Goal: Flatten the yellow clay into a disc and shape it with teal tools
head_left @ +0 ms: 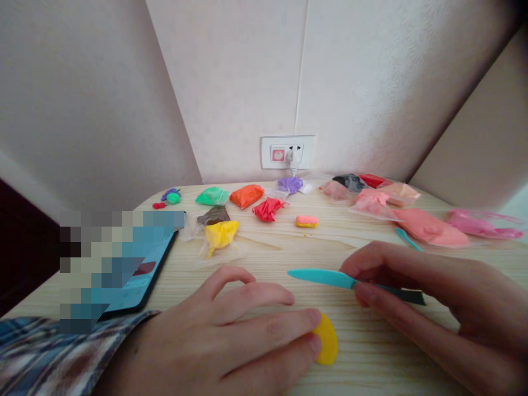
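My left hand [247,324] reaches in from the lower left with its fingers stretched out. Two of its fingertips rest on a flat, round-edged piece of yellow modelling clay [329,341], hiding its left part. My right hand [416,291] pinches a turquoise plastic clay knife [319,277] between thumb and fingers. The blade points left, above the table and apart from the yellow piece. Behind the hands lies a small pink and yellow clay block [306,221], with tiny yellow crumbs in front of it.
Bagged clay lies along the back: yellow [221,235], green [212,196], orange [246,196], red [267,209], purple [290,185] and pink [433,226]. A turquoise tool [408,240] lies at right. A tablet [140,280] stands left. The wall socket [288,152] holds a plug.
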A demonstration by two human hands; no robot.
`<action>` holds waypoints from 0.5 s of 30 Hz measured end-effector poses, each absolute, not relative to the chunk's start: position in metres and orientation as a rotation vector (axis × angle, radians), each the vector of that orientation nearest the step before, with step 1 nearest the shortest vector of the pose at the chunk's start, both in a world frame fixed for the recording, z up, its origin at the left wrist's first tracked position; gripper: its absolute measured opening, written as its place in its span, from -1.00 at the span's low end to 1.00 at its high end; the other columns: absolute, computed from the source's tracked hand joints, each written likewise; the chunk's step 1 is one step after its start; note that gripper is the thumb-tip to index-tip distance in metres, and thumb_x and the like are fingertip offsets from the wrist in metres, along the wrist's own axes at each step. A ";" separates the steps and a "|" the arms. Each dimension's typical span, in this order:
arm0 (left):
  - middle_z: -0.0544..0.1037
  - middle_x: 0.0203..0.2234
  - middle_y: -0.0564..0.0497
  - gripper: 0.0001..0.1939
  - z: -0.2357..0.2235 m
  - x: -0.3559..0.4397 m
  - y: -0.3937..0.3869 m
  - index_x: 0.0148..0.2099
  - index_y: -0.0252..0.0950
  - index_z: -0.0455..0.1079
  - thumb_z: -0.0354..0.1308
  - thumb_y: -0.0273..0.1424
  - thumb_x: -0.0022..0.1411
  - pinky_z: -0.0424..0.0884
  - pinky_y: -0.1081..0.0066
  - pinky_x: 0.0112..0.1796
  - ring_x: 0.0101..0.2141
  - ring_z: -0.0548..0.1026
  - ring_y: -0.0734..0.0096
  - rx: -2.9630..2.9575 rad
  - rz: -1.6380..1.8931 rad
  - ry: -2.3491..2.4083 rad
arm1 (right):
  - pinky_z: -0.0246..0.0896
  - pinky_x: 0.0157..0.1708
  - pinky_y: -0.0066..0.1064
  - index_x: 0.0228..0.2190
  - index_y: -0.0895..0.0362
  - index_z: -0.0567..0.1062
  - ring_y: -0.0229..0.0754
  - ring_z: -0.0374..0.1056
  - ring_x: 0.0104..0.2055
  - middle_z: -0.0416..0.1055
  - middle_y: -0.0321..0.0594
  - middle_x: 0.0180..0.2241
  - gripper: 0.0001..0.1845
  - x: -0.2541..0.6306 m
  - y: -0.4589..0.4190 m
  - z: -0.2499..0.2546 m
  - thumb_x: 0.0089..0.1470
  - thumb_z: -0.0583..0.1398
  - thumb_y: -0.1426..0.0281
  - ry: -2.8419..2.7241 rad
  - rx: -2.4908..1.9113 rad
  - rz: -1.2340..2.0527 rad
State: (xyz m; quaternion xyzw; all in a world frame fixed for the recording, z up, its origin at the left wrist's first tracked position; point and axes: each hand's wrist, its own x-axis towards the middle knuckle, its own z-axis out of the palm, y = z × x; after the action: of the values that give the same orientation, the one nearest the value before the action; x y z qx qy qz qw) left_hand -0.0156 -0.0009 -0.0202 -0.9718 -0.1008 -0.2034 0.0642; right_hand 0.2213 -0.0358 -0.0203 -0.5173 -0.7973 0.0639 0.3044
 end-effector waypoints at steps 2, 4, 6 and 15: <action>0.45 -0.03 0.14 -0.69 -0.019 -0.016 -0.001 -0.01 -0.24 0.34 -0.21 -0.42 0.39 0.15 0.41 0.04 -0.06 0.36 0.44 -2.943 -0.612 -0.299 | 0.31 -0.55 -0.55 -0.35 -0.03 0.38 -0.28 0.38 -0.48 0.46 -0.41 -0.49 -0.86 0.222 -0.036 -0.021 0.12 0.03 0.27 -2.108 -1.388 0.183; 0.45 -0.03 0.13 -0.70 -0.019 -0.016 -0.001 -0.01 -0.25 0.34 -0.20 -0.44 0.39 0.14 0.41 0.05 -0.08 0.37 0.44 -2.945 -0.633 -0.302 | 0.32 -0.54 -0.53 -0.33 -0.02 0.38 -0.26 0.39 -0.46 0.47 -0.40 -0.46 -0.84 0.223 -0.037 -0.022 0.12 0.03 0.26 -2.104 -1.405 0.185; 0.45 -0.03 0.10 -0.71 -0.019 -0.017 0.000 0.02 -0.27 0.32 -0.18 -0.44 0.38 0.13 0.40 0.06 -0.09 0.37 0.42 -2.967 -0.616 -0.279 | 0.32 -0.54 -0.53 -0.33 -0.02 0.38 -0.26 0.39 -0.46 0.47 -0.39 -0.46 -0.84 0.223 -0.037 -0.022 0.12 0.03 0.25 -2.094 -1.408 0.166; 0.36 0.05 0.03 -0.62 -0.014 -0.019 0.004 0.17 -0.23 0.16 -0.07 -0.34 0.34 0.14 0.33 0.09 0.07 0.24 0.32 -3.065 -0.328 -0.300 | 0.33 -0.51 -0.51 -0.37 -0.01 0.43 -0.25 0.40 -0.43 0.48 -0.38 -0.46 -0.81 0.222 -0.039 -0.019 0.10 0.05 0.23 -2.044 -1.429 0.210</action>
State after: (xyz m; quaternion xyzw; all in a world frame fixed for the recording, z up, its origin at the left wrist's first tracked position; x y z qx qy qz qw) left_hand -0.0194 0.0044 -0.0136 -0.9894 -0.0970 -0.1059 0.0222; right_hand 0.2217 -0.0393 -0.0187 -0.5420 -0.7754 0.0796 0.3139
